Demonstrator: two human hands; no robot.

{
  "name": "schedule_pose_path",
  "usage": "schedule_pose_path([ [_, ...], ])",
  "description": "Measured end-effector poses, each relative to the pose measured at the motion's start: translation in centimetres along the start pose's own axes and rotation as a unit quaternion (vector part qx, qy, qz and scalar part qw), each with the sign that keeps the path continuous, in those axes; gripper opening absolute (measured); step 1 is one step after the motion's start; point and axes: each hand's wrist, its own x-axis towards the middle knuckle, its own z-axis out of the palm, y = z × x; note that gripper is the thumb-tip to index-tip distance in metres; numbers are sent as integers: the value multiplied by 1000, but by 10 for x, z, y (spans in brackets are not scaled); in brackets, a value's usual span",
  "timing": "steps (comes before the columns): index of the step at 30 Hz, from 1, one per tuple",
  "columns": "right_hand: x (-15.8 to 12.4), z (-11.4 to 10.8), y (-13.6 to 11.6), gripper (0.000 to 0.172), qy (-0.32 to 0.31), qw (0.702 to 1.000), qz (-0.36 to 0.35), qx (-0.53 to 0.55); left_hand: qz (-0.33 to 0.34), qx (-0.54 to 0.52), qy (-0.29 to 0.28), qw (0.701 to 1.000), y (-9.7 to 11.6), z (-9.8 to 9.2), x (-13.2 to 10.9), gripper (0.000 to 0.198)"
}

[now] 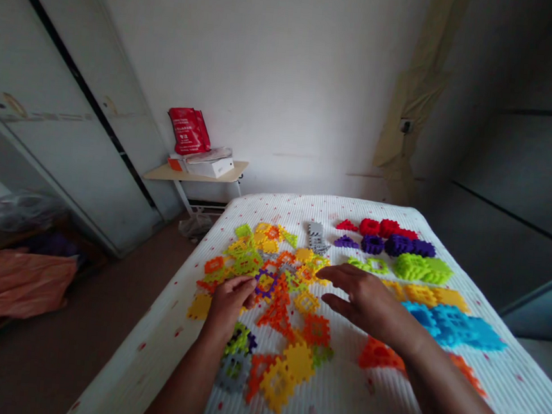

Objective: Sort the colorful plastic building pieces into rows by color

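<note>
My left hand [232, 298] pinches a purple square frame block [266, 284] with toothed edges, held over a loose pile of mixed plastic blocks. My right hand [353, 292] hovers just right of the pile, thumb and fingers apart, with nothing visible between them. Below the hands lie orange triangle blocks [277, 315], an orange square block [317, 330] and a yellow round block [300, 362]. Under my right forearm, part of some orange blocks [381, 355] is hidden.
Colour-sorted rows lie at right: red [389, 228], purple [401, 245], green [422, 269], yellow [435, 296] and blue blocks [459, 326]. Grey blocks [317, 236] sit at the back middle. A white patterned bedspread [336, 405] lies beneath. Beyond it stands a small table [196, 175] with a red bag [189, 131].
</note>
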Motion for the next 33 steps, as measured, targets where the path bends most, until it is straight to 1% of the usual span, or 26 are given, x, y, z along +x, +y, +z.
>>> schedule_pose_path([
  [3,3,11,-5,31,-18,1000,-4,5,-15,-20,-11,1000,-1,10,-3,39],
  [5,6,18,-9,33,-19,1000,-3,6,-24,-30,-20,999,0,16,-7,39],
  [9,10,31,-18,39,4,1000,-7,-8,-53,-64,-56,995,7,31,-16,35],
  [13,11,42,-20,36,39,998,1,-41,-73,-101,-86,988,12,47,-24,32],
  [16,11,44,-17,33,47,998,-3,-48,-78,-116,-94,986,11,57,-28,30],
  [20,11,42,-14,34,16,998,-12,-66,-85,-130,-87,984,5,62,-31,31],
  [25,12,44,-20,28,-1,998,0,-63,-88,-132,-93,983,-1,61,-34,32],
  [27,13,41,-18,31,-2,998,0,-66,-81,-116,-95,985,-2,61,-34,35],
  [29,14,30,-6,37,6,997,5,-73,-70,-102,-87,989,-5,59,-32,39],
  [31,16,11,18,45,20,995,39,-90,-55,-98,-74,991,-6,56,-30,40],
  [32,18,-1,33,48,28,992,67,-102,-48,-99,-70,992,-7,54,-29,40],
  [33,21,-13,51,50,31,986,113,-122,-42,-101,-66,992,-7,52,-27,39],
])
